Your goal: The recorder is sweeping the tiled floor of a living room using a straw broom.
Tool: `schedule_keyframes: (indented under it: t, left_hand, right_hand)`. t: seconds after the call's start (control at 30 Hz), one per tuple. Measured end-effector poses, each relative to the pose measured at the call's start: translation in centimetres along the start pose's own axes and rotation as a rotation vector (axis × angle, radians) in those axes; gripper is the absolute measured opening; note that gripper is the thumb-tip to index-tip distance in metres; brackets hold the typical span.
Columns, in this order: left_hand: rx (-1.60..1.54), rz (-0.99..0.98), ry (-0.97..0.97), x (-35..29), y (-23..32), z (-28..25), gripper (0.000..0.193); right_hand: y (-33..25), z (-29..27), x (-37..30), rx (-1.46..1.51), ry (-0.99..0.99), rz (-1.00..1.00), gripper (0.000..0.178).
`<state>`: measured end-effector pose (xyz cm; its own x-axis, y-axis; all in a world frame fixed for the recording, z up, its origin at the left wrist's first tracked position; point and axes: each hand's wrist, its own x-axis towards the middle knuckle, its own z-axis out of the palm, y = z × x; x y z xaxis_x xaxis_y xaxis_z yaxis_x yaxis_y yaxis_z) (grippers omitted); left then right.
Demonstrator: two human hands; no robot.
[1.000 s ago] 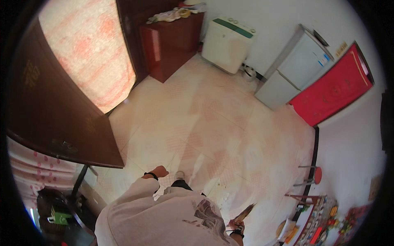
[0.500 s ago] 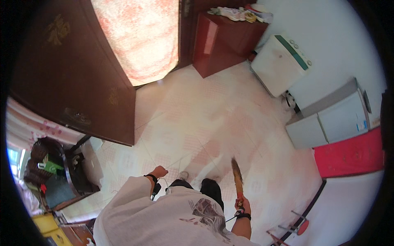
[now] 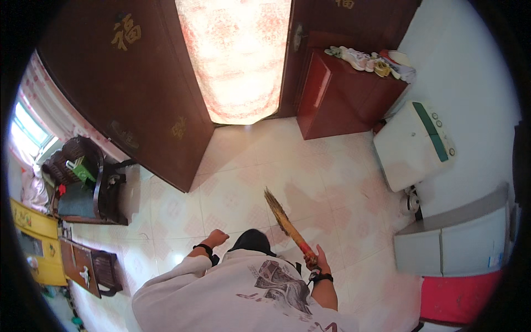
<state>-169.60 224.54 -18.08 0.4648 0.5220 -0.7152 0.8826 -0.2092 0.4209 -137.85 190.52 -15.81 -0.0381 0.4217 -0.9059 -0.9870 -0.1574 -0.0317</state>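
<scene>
My right hand grips the lower end of a short straw hand broom. The broom is yellow-brown with a red band above my grip, and its dark bristly tip points up and to the left, over the tiled floor. At the left, my left hand is held out with its fingers curled in, and nothing shows in it. Both wrists wear dark bands.
Pale patterned tiles cover the floor. Ahead are a dark open door, a bright curtain and a red cabinet with shoes on top. A washing machine and a grey fridge line the right; a dark wooden chair stands left.
The broom's tip has swung to the left and its red band now shows. My view has shifted, so the door, cabinet and washing machine sit lower in the picture.
</scene>
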Motion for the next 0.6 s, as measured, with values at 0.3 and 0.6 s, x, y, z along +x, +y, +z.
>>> schedule_keyframes:
  t: [0.3,0.6]
  left_hand:
    - [0.073,0.063,-0.016,3.7,-4.1,6.2,0.043]
    - [-0.222,-0.072,-0.019,10.6,3.0,-4.0,0.041]
  right_hand:
    - [-8.6,4.8,5.3,-0.048,0.023,-0.016,0.015]
    - [-18.2,12.4,8.4,0.038,0.027,-0.054,0.028]
